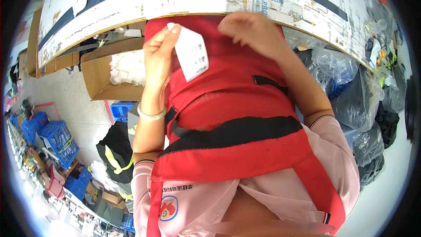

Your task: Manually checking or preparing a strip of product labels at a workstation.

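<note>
My left hand pinches the upper corner of a white slip of paper between thumb and fingers. Small dark print marks run down the slip, which hangs in front of the red apron. Just right of it, near the table's front edge, my right hand is raised. Its fingers look bent but are smeared by motion, and I see nothing held in them. A pale bangle circles my left wrist.
The worn white tabletop crosses ahead, with paper strips on it. Below its left side stands a cardboard box with white items. Clear and dark plastic bags pile up at right. Blue crates stand at left.
</note>
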A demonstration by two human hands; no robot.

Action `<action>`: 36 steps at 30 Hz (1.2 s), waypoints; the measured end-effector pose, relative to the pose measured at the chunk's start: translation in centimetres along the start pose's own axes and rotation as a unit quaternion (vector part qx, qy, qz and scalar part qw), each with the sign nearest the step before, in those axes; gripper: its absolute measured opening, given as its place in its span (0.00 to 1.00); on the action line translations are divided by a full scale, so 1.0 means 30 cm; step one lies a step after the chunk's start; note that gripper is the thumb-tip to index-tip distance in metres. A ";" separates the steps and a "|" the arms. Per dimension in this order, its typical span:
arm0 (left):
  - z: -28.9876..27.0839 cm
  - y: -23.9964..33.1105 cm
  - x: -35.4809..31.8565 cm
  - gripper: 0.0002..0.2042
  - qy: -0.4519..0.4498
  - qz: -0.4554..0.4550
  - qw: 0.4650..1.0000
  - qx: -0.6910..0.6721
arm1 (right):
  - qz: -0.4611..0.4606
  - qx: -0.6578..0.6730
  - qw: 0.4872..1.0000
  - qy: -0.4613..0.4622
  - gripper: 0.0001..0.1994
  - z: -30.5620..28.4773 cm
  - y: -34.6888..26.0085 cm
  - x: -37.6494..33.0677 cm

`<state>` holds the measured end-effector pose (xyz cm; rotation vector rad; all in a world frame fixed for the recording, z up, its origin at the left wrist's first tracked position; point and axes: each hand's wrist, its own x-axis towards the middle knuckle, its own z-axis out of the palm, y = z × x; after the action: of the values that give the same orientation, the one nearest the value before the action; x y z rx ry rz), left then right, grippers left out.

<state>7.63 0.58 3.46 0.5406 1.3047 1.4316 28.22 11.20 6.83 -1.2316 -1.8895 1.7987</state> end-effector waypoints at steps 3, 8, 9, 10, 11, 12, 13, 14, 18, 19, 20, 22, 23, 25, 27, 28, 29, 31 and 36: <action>0.010 -0.004 0.016 0.09 -0.002 0.064 0.997 0.030 | -0.035 0.064 0.990 -0.118 0.09 0.117 0.018 0.028; 0.025 0.051 -0.017 0.15 0.020 0.105 0.992 0.073 | -0.022 0.060 0.992 -0.108 0.08 0.140 -0.001 0.040; 0.046 0.068 -0.031 0.15 0.005 0.126 0.990 0.064 | -0.014 0.056 0.991 -0.120 0.08 0.142 -0.005 0.037; 0.054 0.072 -0.040 0.15 -0.009 0.148 0.987 0.055 | -0.006 0.052 0.990 -0.131 0.08 0.144 -0.005 0.035; 0.008 0.063 -0.025 0.15 -0.078 0.161 0.976 0.122 | -0.005 0.051 0.990 -0.134 0.08 0.149 -0.001 0.034; -0.023 0.059 -0.016 0.15 -0.074 0.161 0.977 0.122 | -0.032 0.069 0.992 -0.101 0.08 0.154 0.005 0.033; -0.047 0.055 -0.010 0.15 -0.127 0.088 0.977 0.145 | -0.059 0.088 0.992 -0.068 0.08 0.159 0.009 0.032; -0.060 0.051 -0.003 0.15 -0.182 0.014 0.969 0.166 | -0.058 0.087 0.992 -0.067 0.08 0.159 0.015 0.034; -0.057 0.042 -0.007 0.11 -0.137 -0.039 0.978 0.155 | -0.062 0.124 0.989 -0.042 0.08 0.154 0.012 0.039; -0.052 0.041 -0.013 0.11 -0.137 -0.041 0.978 0.154 | -0.082 0.127 0.988 -0.032 0.08 0.153 0.008 0.038; -0.040 0.047 -0.015 0.10 -0.140 -0.051 0.976 0.161 | -0.082 0.126 0.988 -0.030 0.08 0.144 0.014 0.043; -0.030 0.054 -0.014 0.09 -0.144 -0.060 0.973 0.167 | -0.147 -0.014 0.988 -0.040 0.07 0.123 0.030 0.056; -0.029 0.056 -0.010 0.10 -0.158 -0.083 0.959 0.220 | -0.147 -0.015 0.988 -0.039 0.07 0.119 0.030 0.058; -0.030 0.047 -0.001 0.11 -0.172 -0.104 0.941 0.271 | -0.199 -0.113 0.973 -0.034 0.05 0.111 0.027 0.065; -0.038 0.011 0.002 0.11 -0.180 -0.081 0.958 0.209 | -0.193 -0.142 0.970 -0.027 0.05 0.118 0.026 0.056; -0.041 -0.002 0.004 0.11 -0.180 -0.081 0.958 0.208 | -0.188 -0.169 0.967 -0.020 0.04 0.121 0.028 0.053; -0.044 -0.016 0.005 0.10 -0.180 -0.069 0.960 0.204 | -0.187 -0.170 0.967 -0.020 0.04 0.121 0.033 0.052; -0.045 -0.029 0.004 0.09 -0.180 -0.057 0.962 0.199 | -0.182 -0.135 0.974 -0.031 0.04 0.121 0.042 0.052; -0.032 -0.012 0.004 0.09 -0.185 -0.092 0.961 0.184 | -0.189 -0.135 0.973 -0.017 0.04 0.111 0.059 0.063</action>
<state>6.91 0.22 2.80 0.8650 1.2803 0.8844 25.47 10.02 3.87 -0.8395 -2.2617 1.4092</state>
